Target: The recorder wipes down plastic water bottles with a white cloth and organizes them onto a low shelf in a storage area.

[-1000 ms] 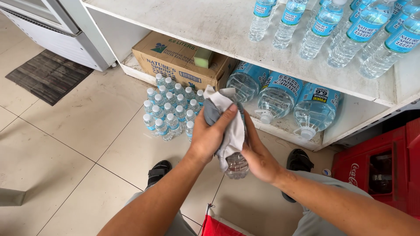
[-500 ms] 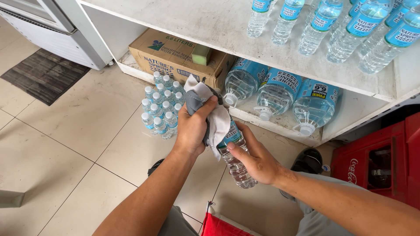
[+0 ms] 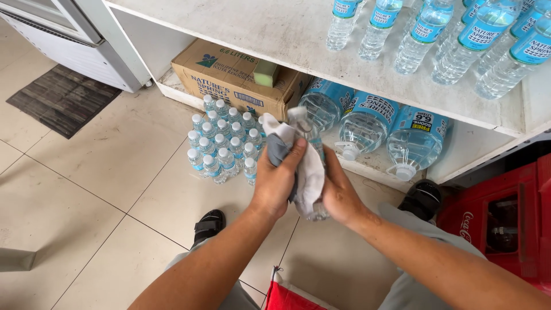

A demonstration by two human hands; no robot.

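Clear plastic bottle (image 3: 314,172), half-wrapped in white cloth (image 3: 310,169), clamped between both hands.

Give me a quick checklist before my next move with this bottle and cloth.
1. Bottle held: ok, right hand grips its lower part.
2. Cloth on bottle: ok, left hand presses it around the bottle.
3. Cap on: cannot tell, the top is blurred.
4. Bottle wiped clean: cannot tell, the cloth covers most of it.
5. Room on the shelf: ok, bare surface left of the standing bottles.
6. Floor pack out of the way: ok, it sits apart from the feet.
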